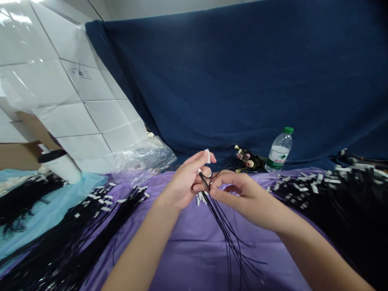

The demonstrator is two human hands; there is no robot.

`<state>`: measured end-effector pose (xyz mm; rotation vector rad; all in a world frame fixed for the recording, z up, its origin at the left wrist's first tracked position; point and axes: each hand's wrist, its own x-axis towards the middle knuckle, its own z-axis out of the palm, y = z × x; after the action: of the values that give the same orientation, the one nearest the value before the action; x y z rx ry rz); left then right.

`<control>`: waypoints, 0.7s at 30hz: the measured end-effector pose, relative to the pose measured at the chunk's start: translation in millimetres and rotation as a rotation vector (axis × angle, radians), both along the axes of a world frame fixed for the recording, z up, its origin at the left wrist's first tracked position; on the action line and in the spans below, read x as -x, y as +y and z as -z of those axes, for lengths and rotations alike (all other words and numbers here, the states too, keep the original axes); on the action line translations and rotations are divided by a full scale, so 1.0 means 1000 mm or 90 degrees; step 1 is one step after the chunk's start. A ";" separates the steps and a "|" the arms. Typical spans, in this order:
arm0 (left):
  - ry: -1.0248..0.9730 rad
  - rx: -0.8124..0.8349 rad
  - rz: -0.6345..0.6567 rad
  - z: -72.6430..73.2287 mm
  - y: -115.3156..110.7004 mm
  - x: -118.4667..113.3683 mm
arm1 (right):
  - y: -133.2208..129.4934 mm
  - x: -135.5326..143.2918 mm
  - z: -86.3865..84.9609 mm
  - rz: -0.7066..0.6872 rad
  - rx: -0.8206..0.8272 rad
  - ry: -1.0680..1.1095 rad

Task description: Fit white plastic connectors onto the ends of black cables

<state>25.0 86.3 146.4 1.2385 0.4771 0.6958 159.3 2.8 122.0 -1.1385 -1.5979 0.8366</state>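
In the middle of the view, my left hand [184, 182] is closed round the upper end of a bundle of thin black cords [226, 230] with white tips. A white wrap [207, 156] shows at the fingertips of this hand. The cords hang down to the right and fan apart at their lower ends. My right hand [239, 192] is beside the bundle, thumb and forefinger pinched together at the cords just below my left hand. One thin cord loops between the two hands. Several white tips [202, 198] show behind the cords, partly hidden.
Piles of black cords with white tags lie left [100, 218] and right [333, 202] on purple cloth [194, 258]. Behind stand a green-capped bottle [278, 151], artificial flowers [248, 159] and a dark blue curtain [242, 81]. A white cup [62, 165], clear plastic [142, 155] and stacked white boxes [79, 121] are left.
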 end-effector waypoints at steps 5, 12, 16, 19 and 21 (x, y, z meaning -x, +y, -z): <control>-0.017 -0.035 0.022 0.000 -0.004 -0.002 | 0.000 0.004 -0.003 -0.009 0.065 0.098; -0.015 -0.053 0.029 0.001 -0.005 -0.003 | 0.000 0.005 -0.003 -0.024 0.110 0.146; -0.009 -0.052 0.031 0.001 -0.004 -0.003 | -0.001 0.003 -0.005 -0.027 0.099 0.133; 0.015 -0.055 0.001 0.001 -0.004 -0.004 | -0.003 0.000 -0.006 0.000 0.083 0.088; 0.036 -0.064 -0.032 0.002 -0.004 -0.005 | -0.003 -0.001 -0.007 0.014 0.081 0.057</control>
<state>30.2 82.0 144.3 1.3466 0.5265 0.7354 160.7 -0.2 128.7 -1.1886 -1.4731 0.9727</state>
